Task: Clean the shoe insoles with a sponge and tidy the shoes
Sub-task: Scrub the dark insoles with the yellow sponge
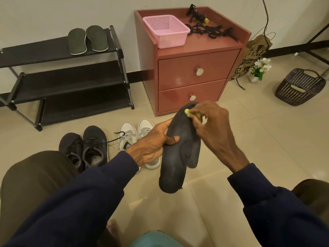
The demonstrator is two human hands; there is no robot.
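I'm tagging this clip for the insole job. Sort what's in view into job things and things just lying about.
Job: the dark insoles held in the left hand; the yellow sponge pinched in the right hand; the insole pair on the shoe rack; black shoes; white shoes.
Lying about: pink basket; red cabinet; paper bag; flower pot; dark woven basket.

Yellow sponge (187, 111) against dark insoles (176, 157)

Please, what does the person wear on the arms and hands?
Both arms wear long dark navy sleeves that end at the wrists: left sleeve, right sleeve. The left hand and right hand are bare; no gloves, watch or rings show.
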